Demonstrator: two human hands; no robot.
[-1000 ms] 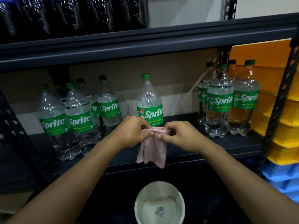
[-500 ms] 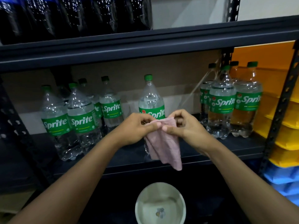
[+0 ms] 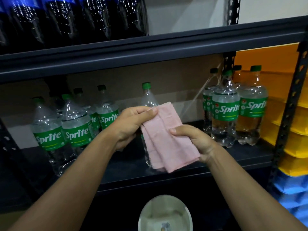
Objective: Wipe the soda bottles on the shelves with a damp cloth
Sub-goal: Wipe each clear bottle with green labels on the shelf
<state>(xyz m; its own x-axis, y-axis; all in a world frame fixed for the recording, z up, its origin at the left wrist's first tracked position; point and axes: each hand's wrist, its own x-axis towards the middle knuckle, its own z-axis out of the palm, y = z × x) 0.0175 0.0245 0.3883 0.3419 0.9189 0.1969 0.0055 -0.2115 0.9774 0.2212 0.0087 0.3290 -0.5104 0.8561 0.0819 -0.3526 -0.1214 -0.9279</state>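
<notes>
A folded pink cloth (image 3: 168, 139) hangs in front of the middle shelf (image 3: 166, 174). My left hand (image 3: 133, 124) pinches its upper corner between thumb and fingers. My right hand (image 3: 195, 142) grips its right edge, thumb on top. Directly behind the cloth stands a lone Sprite bottle (image 3: 147, 95), mostly hidden. Several Sprite bottles (image 3: 75, 129) stand in a group at the left of the shelf. Another cluster of Sprite bottles (image 3: 226, 112) stands at the right.
Dark cola bottles (image 3: 75, 19) fill the upper shelf. A pale round bowl (image 3: 165, 214) with water sits below the shelf edge. Yellow bins (image 3: 291, 130) and blue bins (image 3: 293, 192) are stacked at the right, beyond a perforated metal upright (image 3: 290, 104).
The hands have drawn apart, the left rising and the right dropping lower. The cloth now lies spread out flat and folded between them instead of bunched and dangling.
</notes>
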